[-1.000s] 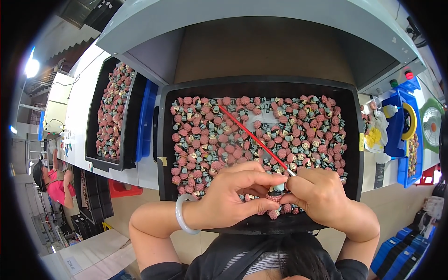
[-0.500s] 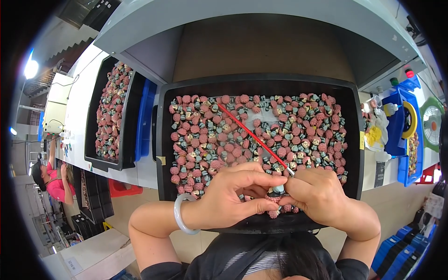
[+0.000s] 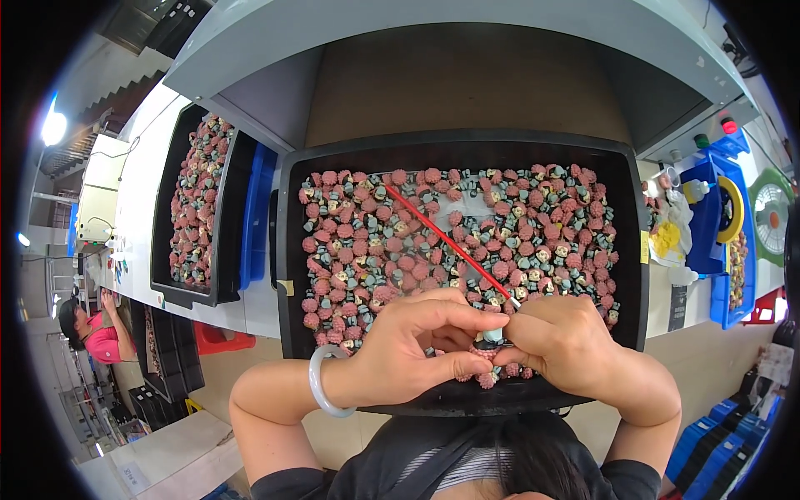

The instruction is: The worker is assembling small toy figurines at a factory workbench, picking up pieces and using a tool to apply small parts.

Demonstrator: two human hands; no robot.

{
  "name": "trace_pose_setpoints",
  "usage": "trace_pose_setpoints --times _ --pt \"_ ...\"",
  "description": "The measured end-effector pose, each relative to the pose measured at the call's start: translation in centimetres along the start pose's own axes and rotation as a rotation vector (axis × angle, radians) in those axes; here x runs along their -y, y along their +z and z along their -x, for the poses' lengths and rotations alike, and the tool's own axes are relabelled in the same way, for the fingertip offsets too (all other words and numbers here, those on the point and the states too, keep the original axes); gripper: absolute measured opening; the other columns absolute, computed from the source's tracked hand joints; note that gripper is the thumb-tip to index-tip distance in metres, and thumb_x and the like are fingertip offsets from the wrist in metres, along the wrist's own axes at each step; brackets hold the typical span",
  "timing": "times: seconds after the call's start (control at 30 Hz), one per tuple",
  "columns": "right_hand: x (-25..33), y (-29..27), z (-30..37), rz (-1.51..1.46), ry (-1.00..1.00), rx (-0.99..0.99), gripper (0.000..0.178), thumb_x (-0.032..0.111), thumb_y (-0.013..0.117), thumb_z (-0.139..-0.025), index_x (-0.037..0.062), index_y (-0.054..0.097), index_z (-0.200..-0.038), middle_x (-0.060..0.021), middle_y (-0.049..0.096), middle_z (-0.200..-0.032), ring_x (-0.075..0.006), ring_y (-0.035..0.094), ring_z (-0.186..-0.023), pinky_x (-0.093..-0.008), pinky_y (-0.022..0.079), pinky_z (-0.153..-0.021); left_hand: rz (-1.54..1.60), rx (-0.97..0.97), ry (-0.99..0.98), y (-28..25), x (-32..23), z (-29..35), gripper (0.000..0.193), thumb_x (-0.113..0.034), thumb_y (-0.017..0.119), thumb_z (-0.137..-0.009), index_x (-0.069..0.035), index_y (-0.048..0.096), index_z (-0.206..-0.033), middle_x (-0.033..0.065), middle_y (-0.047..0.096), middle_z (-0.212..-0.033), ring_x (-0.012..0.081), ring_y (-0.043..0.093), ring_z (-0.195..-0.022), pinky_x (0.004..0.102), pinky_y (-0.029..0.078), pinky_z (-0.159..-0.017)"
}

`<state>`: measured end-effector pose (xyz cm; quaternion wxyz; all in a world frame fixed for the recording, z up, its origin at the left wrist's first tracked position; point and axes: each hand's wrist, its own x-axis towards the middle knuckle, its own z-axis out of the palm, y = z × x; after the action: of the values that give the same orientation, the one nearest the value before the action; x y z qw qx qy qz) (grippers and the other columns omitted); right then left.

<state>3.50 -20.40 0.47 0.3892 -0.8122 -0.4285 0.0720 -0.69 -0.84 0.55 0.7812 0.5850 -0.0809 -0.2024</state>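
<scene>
Over the near side of a black tray (image 3: 290, 208), my left hand (image 3: 408, 337) pinches a small figurine (image 3: 492, 337) between thumb and fingers. A pale blue-green top and a pink knobbly part show on it. My right hand (image 3: 567, 342) is closed on a thin red-handled brush (image 3: 450, 242), its handle slanting up and left over the tray. The silver collar shows beside my right fingers; its tip is hidden. Both hands meet at the figurine. Many similar pink and blue-green figurines (image 3: 367, 250) fill the tray. A pale bangle (image 3: 318, 382) circles my left wrist.
A grey hood (image 3: 458, 15) arches behind the tray. To the left stand another black tray (image 3: 227, 242) of figurines and a blue bin (image 3: 259, 217). A yellow ring (image 3: 733, 215), blue tray (image 3: 718, 312) and green fan (image 3: 772, 212) are right. Another person (image 3: 104, 343) works far left.
Both hands keep their hold, with the figurine and brush shifted only slightly. At far left, the other person's arm has moved.
</scene>
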Motion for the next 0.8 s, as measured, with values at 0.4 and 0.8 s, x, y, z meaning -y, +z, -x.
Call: trace_pose_setpoints --times 0.4,0.8 --pt "-5.1 4.3 -0.2 0.390 0.372 0.198 0.018 0.018 0.061 -0.073 0.0026 0.053 -0.079 -0.0154 0.056 -0.058 -0.0319 0.057 -0.056 -0.0416 0.045 -0.051 -0.058 -0.136 0.104 -0.8 0.7 -0.8 0.036 0.011 0.063 -0.070 0.000 0.049 -0.101 0.0082 0.048 -0.095 0.0193 0.060 -0.087 0.0281 0.052 -0.077" --pt "0.6 -1.1 -0.3 -0.030 -0.171 -0.337 0.018 -0.007 0.050 -0.073 0.0017 0.046 -0.088 -0.0090 0.054 -0.069 -0.0171 0.054 -0.055 -0.0267 0.045 -0.050 -0.223 -0.090 0.077 0.1 1.4 -0.2 0.034 0.012 0.063 -0.069 0.000 0.048 -0.096 0.0065 0.045 -0.092 0.0156 0.058 -0.089 0.0248 0.052 -0.073"
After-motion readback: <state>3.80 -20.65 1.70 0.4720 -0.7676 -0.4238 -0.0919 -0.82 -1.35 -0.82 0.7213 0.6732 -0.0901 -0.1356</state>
